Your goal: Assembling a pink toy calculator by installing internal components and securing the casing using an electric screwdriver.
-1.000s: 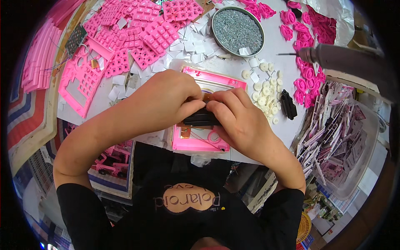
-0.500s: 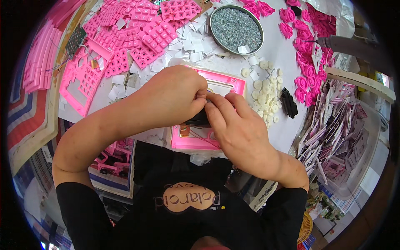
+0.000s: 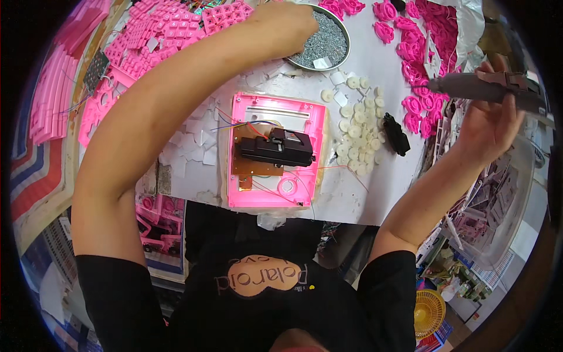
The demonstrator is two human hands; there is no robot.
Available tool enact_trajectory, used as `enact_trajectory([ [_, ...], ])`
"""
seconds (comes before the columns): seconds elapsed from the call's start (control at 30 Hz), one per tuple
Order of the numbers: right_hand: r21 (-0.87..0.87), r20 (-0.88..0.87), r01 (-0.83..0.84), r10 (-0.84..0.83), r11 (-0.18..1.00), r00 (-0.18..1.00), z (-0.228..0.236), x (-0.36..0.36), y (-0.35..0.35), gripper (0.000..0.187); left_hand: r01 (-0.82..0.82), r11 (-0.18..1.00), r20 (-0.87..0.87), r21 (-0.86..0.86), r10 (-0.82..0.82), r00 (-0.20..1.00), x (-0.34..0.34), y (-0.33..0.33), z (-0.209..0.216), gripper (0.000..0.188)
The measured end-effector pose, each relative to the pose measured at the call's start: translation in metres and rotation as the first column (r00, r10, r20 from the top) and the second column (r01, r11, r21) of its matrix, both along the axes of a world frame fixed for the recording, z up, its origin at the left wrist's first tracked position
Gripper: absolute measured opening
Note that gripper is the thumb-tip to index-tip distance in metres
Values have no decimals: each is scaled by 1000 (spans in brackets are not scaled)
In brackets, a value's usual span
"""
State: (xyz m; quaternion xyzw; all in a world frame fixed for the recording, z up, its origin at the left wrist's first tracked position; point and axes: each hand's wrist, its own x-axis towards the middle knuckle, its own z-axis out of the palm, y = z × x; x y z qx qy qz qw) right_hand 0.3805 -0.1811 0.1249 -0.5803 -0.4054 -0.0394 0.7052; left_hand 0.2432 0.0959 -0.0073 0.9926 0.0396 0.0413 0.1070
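My left hand (image 3: 287, 26) reaches over the round tin (image 3: 347, 56) of small grey screws (image 3: 325, 46). Its fingers are curled down at the tin's left side, and whatever is in them is hidden. Far to the right, my right hand (image 3: 495, 120) is closed around a grey electric screwdriver (image 3: 475, 86), its thin bit pointing left. Between my arms a pink plastic casing (image 3: 237, 196) lies open on the table. Across it sit a brown circuit board (image 3: 249, 167) and a black mechanism block (image 3: 281, 146), with red and blue wires trailing out.
Pink keypads (image 3: 176, 29) and white paper pieces (image 3: 196, 138) cover the back left. White round plastic parts (image 3: 360, 132) and a black part (image 3: 396, 135) lie right of the casing. Pink moulded parts (image 3: 413, 70) are heaped behind, and a full bin (image 3: 504, 234) stands at right.
Both hands have left the casing, uncovering the black block. My left hand has moved up to the screw tin. My right hand has swung right and grasped the electric screwdriver.
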Motion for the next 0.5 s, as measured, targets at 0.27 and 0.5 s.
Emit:
enact_trajectory([
  [0.27,5,-344,-561,528,828,776,-17,-16,18,64,17,998,10,54,-18,1000,23,-3,-27,20],
  [0.5,37,-296,-512,498,858,815,-24,-74,44,27,100,981,319,-165,-43,947,-41,-23,41,25],
])
